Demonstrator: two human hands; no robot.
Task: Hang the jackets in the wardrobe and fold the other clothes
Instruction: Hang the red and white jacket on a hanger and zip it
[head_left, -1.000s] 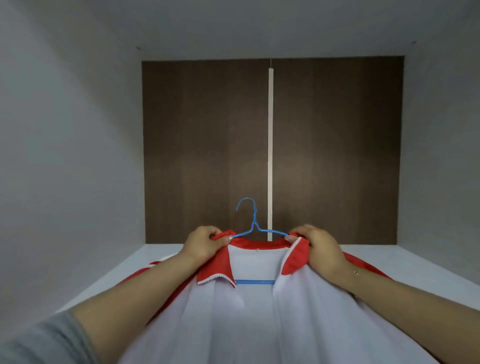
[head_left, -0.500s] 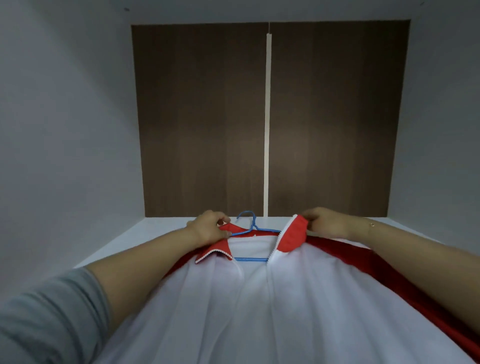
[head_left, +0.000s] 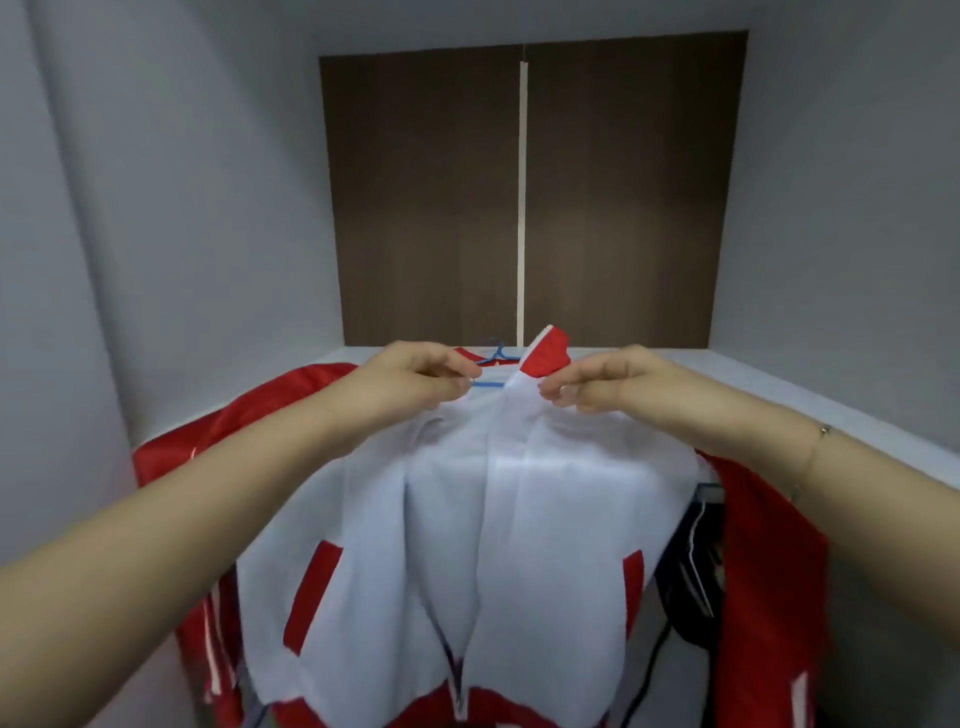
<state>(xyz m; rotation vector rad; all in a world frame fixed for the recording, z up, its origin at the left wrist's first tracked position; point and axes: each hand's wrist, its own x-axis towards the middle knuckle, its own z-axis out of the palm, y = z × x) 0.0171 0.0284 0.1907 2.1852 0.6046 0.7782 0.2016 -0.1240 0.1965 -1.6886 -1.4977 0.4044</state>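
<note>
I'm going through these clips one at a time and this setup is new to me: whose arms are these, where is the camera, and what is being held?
There is no machine here. The camera sits on a person's head and looks forward and down, so the two bare arms are the wearer's own. The left hand and the right hand each have a grip on the front edge of a white and red jacket just below the collar. The jacket is on a blue wire hanger, whose hook peeks out behind the collar. Behind stands a dark brown panel between pale grey walls. Dark things at lower right are too hidden to name.
</note>
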